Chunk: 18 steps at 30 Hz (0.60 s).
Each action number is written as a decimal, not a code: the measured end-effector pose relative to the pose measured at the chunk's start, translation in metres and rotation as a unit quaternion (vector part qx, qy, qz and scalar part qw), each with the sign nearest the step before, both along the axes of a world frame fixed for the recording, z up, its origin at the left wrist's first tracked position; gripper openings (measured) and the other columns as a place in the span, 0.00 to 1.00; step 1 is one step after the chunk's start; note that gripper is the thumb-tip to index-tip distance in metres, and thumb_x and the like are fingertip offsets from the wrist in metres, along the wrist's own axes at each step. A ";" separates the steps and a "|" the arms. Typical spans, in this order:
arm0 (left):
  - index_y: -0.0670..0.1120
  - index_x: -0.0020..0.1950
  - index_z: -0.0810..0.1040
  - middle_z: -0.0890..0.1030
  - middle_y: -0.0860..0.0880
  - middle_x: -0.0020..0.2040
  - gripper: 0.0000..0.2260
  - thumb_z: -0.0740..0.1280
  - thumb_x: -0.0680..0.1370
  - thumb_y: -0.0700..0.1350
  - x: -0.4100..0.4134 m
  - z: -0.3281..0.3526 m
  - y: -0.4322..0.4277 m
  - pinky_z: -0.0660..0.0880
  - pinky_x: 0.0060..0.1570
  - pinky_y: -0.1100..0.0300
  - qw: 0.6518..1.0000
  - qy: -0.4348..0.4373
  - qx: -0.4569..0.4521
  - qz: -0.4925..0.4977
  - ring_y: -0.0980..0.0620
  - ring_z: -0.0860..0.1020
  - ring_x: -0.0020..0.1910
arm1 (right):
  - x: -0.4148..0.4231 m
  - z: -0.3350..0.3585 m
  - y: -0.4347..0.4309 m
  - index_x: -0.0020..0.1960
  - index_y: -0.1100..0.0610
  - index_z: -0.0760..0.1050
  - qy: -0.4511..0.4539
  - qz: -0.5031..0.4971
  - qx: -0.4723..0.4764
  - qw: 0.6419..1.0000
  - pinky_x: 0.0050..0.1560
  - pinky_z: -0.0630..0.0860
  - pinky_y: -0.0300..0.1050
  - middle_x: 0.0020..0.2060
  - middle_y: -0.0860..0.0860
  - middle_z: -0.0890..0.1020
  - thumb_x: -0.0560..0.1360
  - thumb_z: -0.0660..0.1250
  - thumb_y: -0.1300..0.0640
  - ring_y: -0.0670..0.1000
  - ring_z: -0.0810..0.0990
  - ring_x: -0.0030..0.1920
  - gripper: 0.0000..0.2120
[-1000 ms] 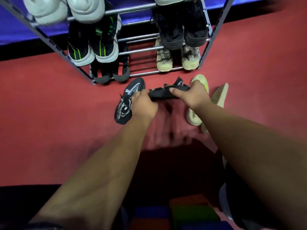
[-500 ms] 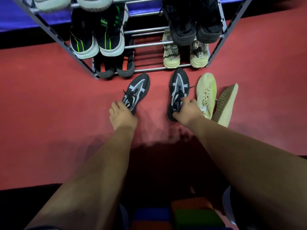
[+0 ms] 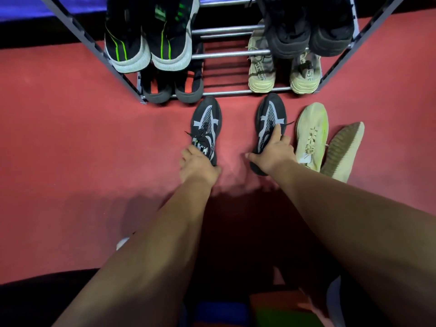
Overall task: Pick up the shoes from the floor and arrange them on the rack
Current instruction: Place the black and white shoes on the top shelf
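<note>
Two black sneakers with grey-white patterns stand upright on the red floor, toes toward the metal rack. My left hand grips the heel of the left black sneaker. My right hand grips the heel and collar of the right black sneaker, with one finger laid along its tongue. To the right lies a pale yellow sneaker upright, and its mate rests on its side, sole showing.
The rack's lowest tier holds dark slip-ons at left and beige sneakers at right, with bare bars between them. Above sit black-and-green sneakers and dark shoes. Red floor spreads to the left and right.
A second ago both hands held one black sneaker sideways while the other lay sole up. Now both sneakers stand upright, and each hand has closed on a heel.
</note>
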<state>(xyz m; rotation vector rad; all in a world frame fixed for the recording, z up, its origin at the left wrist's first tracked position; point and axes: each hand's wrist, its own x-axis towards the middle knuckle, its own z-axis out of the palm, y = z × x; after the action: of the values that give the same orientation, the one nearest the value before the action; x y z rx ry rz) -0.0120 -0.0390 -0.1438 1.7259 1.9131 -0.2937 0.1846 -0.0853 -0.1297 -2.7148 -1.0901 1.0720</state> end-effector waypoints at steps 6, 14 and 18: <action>0.35 0.84 0.47 0.61 0.38 0.80 0.59 0.77 0.71 0.65 -0.002 -0.010 0.009 0.62 0.77 0.47 1.000 -0.003 0.022 -0.018 0.38 0.62 0.77 | -0.005 -0.008 0.001 0.87 0.50 0.37 -0.021 0.004 0.000 1.000 0.74 0.66 0.61 0.79 0.60 0.59 0.72 0.78 0.37 0.64 0.64 0.76 0.61; 0.37 0.72 0.65 0.70 0.38 0.71 0.40 0.81 0.70 0.52 -0.001 0.006 0.022 0.70 0.70 0.49 0.998 -0.055 0.007 0.034 0.38 0.71 0.70 | -0.006 0.010 0.004 0.87 0.48 0.38 -0.004 -0.017 0.005 1.000 0.73 0.67 0.59 0.75 0.63 0.67 0.72 0.76 0.41 0.66 0.65 0.74 0.59; 0.39 0.69 0.72 0.77 0.40 0.66 0.34 0.79 0.67 0.48 0.002 0.024 0.026 0.78 0.65 0.53 0.991 -0.089 -0.039 0.097 0.43 0.80 0.63 | -0.008 0.040 0.011 0.87 0.51 0.44 -0.016 0.001 -0.035 0.999 0.72 0.68 0.56 0.74 0.63 0.71 0.71 0.75 0.38 0.66 0.68 0.73 0.56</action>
<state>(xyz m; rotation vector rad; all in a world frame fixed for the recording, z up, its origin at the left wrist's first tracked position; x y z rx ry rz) -0.0100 -0.0133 -0.1199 1.4524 1.8939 -0.1347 0.1763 -0.0740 -0.0898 -2.7940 -1.0805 1.0921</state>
